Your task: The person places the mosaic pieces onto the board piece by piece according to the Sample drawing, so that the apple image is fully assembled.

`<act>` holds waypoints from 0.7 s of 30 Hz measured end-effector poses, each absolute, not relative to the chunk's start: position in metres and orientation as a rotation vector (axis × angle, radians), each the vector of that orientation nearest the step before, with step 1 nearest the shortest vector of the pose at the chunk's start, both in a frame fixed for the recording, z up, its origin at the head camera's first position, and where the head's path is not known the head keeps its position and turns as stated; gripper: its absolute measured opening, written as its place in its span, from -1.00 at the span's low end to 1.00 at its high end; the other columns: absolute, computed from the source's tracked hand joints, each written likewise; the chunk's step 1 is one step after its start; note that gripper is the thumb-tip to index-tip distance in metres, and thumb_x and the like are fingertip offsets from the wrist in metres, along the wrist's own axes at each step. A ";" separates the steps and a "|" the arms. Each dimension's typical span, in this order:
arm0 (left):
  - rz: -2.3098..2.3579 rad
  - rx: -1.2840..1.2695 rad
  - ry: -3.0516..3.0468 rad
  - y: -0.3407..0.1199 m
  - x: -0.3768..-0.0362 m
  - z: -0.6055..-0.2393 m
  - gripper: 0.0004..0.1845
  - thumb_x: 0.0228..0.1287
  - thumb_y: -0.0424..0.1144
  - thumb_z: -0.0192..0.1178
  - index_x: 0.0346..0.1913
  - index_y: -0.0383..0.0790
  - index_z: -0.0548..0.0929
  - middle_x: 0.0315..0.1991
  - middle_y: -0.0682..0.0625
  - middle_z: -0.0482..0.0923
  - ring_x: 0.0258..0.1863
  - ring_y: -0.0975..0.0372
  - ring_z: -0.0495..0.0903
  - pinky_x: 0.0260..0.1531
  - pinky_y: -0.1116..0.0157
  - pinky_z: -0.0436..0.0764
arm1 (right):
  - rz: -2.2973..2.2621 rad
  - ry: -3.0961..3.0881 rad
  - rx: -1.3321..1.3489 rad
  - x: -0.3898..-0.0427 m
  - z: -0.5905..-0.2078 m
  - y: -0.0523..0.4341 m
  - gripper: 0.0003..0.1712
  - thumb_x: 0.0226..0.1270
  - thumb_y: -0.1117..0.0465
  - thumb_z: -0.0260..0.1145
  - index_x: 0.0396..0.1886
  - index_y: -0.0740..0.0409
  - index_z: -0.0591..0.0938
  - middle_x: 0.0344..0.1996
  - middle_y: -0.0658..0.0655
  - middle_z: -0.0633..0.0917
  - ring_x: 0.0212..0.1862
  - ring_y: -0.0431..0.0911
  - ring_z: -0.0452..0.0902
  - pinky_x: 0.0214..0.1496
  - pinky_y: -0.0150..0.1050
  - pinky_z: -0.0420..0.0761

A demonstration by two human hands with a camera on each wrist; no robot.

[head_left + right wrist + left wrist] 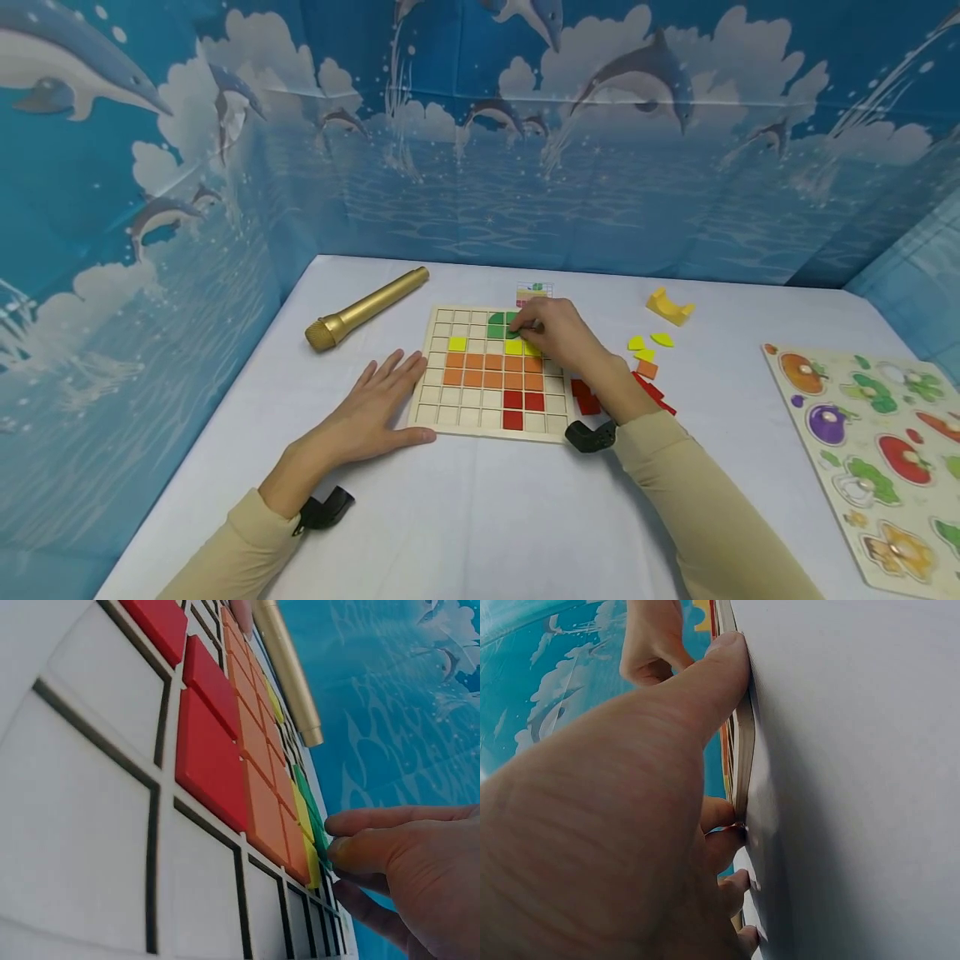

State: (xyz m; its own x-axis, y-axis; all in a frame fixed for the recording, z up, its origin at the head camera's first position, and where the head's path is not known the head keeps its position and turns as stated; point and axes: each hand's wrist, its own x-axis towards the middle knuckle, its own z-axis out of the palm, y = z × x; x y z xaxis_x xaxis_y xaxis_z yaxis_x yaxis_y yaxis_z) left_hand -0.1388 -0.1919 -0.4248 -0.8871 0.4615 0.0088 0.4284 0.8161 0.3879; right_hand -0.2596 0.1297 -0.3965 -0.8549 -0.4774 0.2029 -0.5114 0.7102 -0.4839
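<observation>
A pale wooden grid board (pixel 450 417) lies on the table, with red tiles (pixel 513 400), two rows of orange tiles (pixel 473 379), yellow tiles (pixel 457 343) and green tiles (pixel 496 331) set in its squares. Over its upper right part my right hand (pixel 558 333) pinches a green tile (pixel 321 844) between thumb and fingers, low against the board. My left hand (pixel 382 408) lies spread on the cloth, its fingertips and thumb touching the board's left side and lower left corner. In the left wrist view the thumb (pixel 724 671) rests against the board's edge (pixel 744 750).
Loose red tiles (pixel 587 398), an orange tile (pixel 647 369) and yellow pieces (pixel 662 339) lie right of the board. Behind it is a small pattern card (pixel 534 290). A gold microphone (pixel 367 310) lies left, a yellow curved block (pixel 670 307) back right, a vegetable puzzle (pixel 862 433) far right.
</observation>
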 end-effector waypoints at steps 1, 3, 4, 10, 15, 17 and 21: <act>0.588 0.715 2.912 -0.192 -0.139 -0.425 0.14 0.31 0.37 0.31 0.71 -0.20 0.06 0.73 -0.08 -0.02 0.73 -0.08 -0.17 0.66 -0.22 -0.16 | 0.852 -2.840 0.821 -0.259 -0.396 0.132 -0.83 0.44 0.37 0.41 -0.07 0.14 0.85 -0.07 0.13 0.80 0.00 0.01 0.69 0.12 -0.01 0.74; 0.585 0.718 2.912 -0.192 -0.139 -0.424 0.14 0.31 0.37 0.30 0.71 -0.20 0.07 0.73 -0.08 -0.01 0.73 -0.09 -0.17 0.66 -0.22 -0.15 | 0.893 -2.827 0.810 -0.258 -0.396 0.137 -0.82 0.44 0.37 0.40 -0.05 0.16 0.84 -0.05 0.15 0.79 -0.04 0.01 0.68 0.08 0.00 0.74; 0.582 0.719 2.913 -0.192 -0.139 -0.424 0.14 0.31 0.38 0.29 0.70 -0.20 0.07 0.73 -0.09 -0.01 0.73 -0.09 -0.16 0.66 -0.23 -0.15 | 0.905 -2.822 0.799 -0.257 -0.395 0.139 -0.82 0.45 0.36 0.39 -0.05 0.17 0.83 -0.05 0.16 0.78 -0.06 0.01 0.68 0.07 0.01 0.74; 0.580 0.717 2.909 -0.192 -0.139 -0.425 0.14 0.32 0.38 0.29 0.71 -0.20 0.07 0.73 -0.08 -0.02 0.73 -0.08 -0.17 0.66 -0.22 -0.16 | 0.915 -2.841 0.670 -0.252 -0.391 0.164 -0.79 0.42 0.36 0.39 -0.01 0.21 0.82 -0.05 0.20 0.78 -0.05 0.06 0.68 0.07 0.04 0.76; 0.584 0.717 2.911 -0.193 -0.139 -0.424 0.13 0.32 0.36 0.31 0.70 -0.21 0.07 0.73 -0.09 -0.01 0.73 -0.09 -0.17 0.66 -0.23 -0.15 | 0.874 -2.876 0.561 -0.244 -0.390 0.192 -0.73 0.40 0.33 0.42 0.06 0.22 0.80 0.03 0.25 0.77 0.01 0.11 0.67 0.12 0.10 0.75; 0.586 0.721 2.911 -0.192 -0.139 -0.424 0.14 0.31 0.36 0.31 0.70 -0.21 0.07 0.73 -0.09 -0.01 0.73 -0.09 -0.16 0.66 -0.23 -0.15 | 0.870 -2.882 0.524 -0.241 -0.389 0.204 -0.71 0.39 0.33 0.44 0.08 0.22 0.79 0.05 0.26 0.76 0.03 0.13 0.67 0.13 0.13 0.75; 0.591 0.729 2.910 -0.192 -0.138 -0.424 0.14 0.31 0.35 0.31 0.70 -0.23 0.08 0.72 -0.11 0.00 0.73 -0.09 -0.16 0.65 -0.24 -0.15 | 0.880 -2.897 0.434 -0.234 -0.386 0.227 -0.67 0.38 0.33 0.44 0.12 0.19 0.77 0.08 0.27 0.75 0.06 0.17 0.67 0.10 0.15 0.76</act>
State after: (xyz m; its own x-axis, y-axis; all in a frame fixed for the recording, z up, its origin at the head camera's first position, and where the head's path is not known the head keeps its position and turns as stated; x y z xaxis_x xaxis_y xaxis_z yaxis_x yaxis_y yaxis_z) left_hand -0.1384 -0.1917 -0.4236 -0.8831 0.4690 0.0122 0.4367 0.8121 0.3871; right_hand -0.2338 0.2271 -0.3861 -0.9565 -0.2444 0.1596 -0.2919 0.7945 -0.5325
